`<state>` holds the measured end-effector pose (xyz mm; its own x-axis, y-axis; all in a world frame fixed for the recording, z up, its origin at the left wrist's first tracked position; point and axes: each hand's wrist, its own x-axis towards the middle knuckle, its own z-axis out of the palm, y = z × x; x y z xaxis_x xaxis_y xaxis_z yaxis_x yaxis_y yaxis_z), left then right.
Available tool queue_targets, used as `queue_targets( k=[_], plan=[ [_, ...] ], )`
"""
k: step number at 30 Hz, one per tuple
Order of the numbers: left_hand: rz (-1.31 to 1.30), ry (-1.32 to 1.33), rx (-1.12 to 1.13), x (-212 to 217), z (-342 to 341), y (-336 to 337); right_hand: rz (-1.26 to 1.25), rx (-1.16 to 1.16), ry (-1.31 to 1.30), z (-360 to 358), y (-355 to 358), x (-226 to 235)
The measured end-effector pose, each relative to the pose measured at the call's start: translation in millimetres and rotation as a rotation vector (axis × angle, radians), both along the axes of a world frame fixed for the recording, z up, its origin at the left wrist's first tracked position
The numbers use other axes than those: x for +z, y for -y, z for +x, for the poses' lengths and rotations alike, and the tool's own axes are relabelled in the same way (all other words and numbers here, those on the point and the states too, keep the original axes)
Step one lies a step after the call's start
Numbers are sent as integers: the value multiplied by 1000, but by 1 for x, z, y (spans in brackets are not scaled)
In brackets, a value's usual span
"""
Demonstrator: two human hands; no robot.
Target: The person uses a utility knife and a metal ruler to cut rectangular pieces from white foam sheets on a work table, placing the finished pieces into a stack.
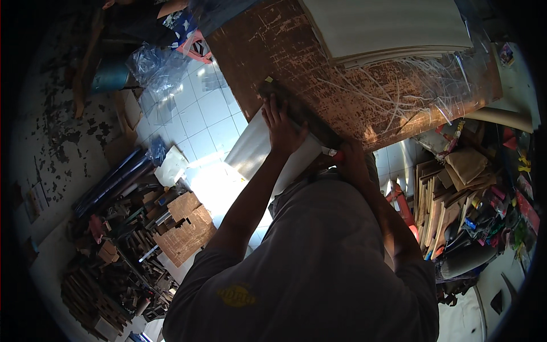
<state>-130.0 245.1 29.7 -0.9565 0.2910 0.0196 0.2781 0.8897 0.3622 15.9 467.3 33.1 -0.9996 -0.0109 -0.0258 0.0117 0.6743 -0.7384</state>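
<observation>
Two hands, one dark bar (318, 127), one pale sheet (250, 145) and one small red tool (338, 155) meet at the edge of one tabletop (268, 40). The sheet is silvery grey, smooth and straight-edged, jutting past the tabletop beneath the left forearm. The left hand (284, 130) lies flat, fingers apart, across bar and sheet; the right hand (353, 163), clamped on the tool, is just beside the sheet's right corner.
</observation>
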Motion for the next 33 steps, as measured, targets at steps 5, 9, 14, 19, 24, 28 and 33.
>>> queue_targets(
  k=[5, 9, 14, 19, 24, 28, 33],
  plan=[
    [-4, 56, 1, 11, 1, -3, -20, 0, -19, 2, 1, 3],
    [-6, 37, 5, 12, 1, -3, -48, -17, -11, 1, 1, 3],
    [4, 33, 10, 11, 1, -5, 0, -16, -8, 2, 0, -2],
    [18, 27, 12, 13, 0, -5, -8, -8, -29, -1, -2, -3],
    [-25, 84, -9, 25, 1, -4, 7, -41, 93, -12, -6, 25],
    [-13, 105, 12, 28, 1, -2, -166, -168, 512, -67, 2, 81],
    [47, 121, 17, 30, -3, -2, -157, 13, 343, -135, 34, 60]
  ],
)
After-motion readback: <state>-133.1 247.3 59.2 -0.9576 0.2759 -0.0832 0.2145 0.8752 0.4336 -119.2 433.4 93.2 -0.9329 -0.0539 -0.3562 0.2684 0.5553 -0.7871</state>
